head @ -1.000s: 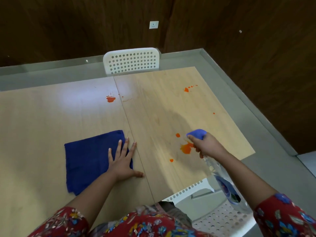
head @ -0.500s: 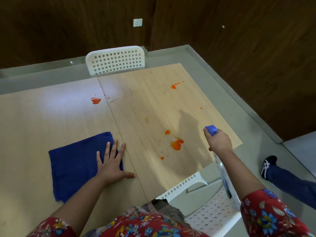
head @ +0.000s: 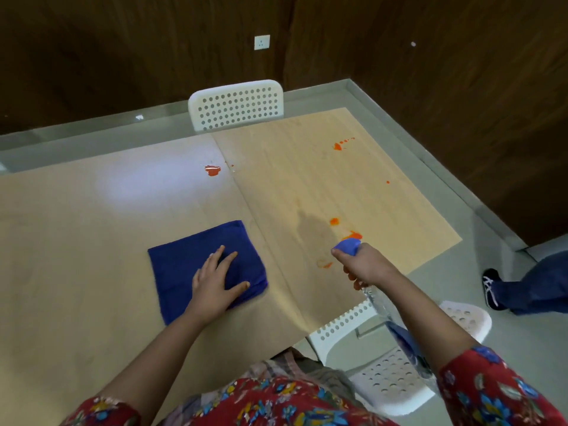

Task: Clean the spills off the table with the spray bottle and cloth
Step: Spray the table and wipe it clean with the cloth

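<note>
Dark blue square cloth (head: 184, 259): flat on the pale wood counter (head: 92, 241), left of its seam. Clear plastic spray bottle with blue trigger head (head: 349, 245): raised, tilted, head over the counter's near right part. Orange-red spill blots (head: 212, 170): one by the seam, others scattered right.

wide tabletop (head: 76, 241) at left, chair (head: 236, 106) (white) beyond
</note>
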